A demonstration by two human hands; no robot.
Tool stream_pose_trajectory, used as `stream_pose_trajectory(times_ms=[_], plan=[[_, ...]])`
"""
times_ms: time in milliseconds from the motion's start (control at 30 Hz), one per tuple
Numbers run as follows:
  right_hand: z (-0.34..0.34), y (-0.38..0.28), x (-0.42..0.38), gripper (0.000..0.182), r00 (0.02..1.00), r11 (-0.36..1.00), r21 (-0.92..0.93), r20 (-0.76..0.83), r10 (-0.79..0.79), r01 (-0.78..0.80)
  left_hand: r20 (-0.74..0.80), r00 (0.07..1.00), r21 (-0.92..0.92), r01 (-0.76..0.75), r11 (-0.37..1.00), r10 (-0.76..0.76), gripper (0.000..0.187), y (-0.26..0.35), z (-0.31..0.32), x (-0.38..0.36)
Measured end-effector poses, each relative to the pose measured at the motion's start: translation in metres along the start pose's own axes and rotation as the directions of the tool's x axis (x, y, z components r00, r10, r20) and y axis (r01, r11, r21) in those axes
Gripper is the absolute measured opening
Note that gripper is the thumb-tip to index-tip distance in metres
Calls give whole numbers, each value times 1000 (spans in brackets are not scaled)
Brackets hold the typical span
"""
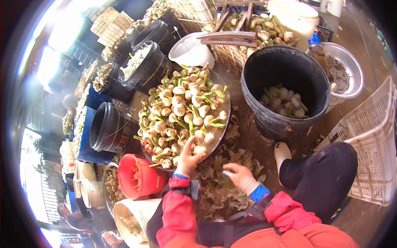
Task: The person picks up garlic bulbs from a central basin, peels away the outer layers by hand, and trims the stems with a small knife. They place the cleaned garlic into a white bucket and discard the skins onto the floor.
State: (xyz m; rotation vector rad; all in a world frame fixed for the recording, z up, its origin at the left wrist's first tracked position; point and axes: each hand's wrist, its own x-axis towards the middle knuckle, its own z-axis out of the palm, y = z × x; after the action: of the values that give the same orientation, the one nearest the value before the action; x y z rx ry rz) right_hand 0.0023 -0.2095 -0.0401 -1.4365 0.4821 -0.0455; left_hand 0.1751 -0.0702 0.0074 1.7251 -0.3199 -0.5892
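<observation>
Before me a wide round tray (225, 111) is heaped with garlic bulbs (179, 109) that have short green stems. My left hand (189, 160) reaches over the near edge of the heap, its fingers apart against the bulbs. My right hand (241, 177), to the right of it, is closed round a small metallic tool (228, 174) above the loose peelings (225, 192). Most of the tool is hidden by the fingers. A large black bucket (264, 120) beyond my right hand holds several pale trimmed bulbs (284, 101) at its bottom.
A red bucket (157, 178) stands left of my left hand, with a cream bucket (120, 215) nearer me. At right are a white crate (372, 165) and a metal basin (355, 74). More buckets and crates line the left and back. Another person (78, 219) is at lower left.
</observation>
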Motion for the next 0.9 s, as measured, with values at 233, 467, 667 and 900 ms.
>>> stream_pose_trajectory(times_ms=[233, 467, 667, 900], plan=[[-8, -45, -7, 37, 995, 957, 284, 93, 41, -66, 32, 999, -32, 25, 999, -24, 70, 17, 66, -108], [-2, -41, -17, 27, 987, 958, -252, 37, 154, -139, -183, 963, 879, 71, 472, 197, 68, 11, 115, -136], [2, -22, -11, 27, 974, 888, -403, -39, 225, -221, -153, 970, 870, 42, 492, 187, 67, -5, 120, -134], [-8, -30, -14, 27, 984, 954, 300, 164, -69, 17, 160, 935, -970, 208, 124, -318, 31, -28, 72, -126]])
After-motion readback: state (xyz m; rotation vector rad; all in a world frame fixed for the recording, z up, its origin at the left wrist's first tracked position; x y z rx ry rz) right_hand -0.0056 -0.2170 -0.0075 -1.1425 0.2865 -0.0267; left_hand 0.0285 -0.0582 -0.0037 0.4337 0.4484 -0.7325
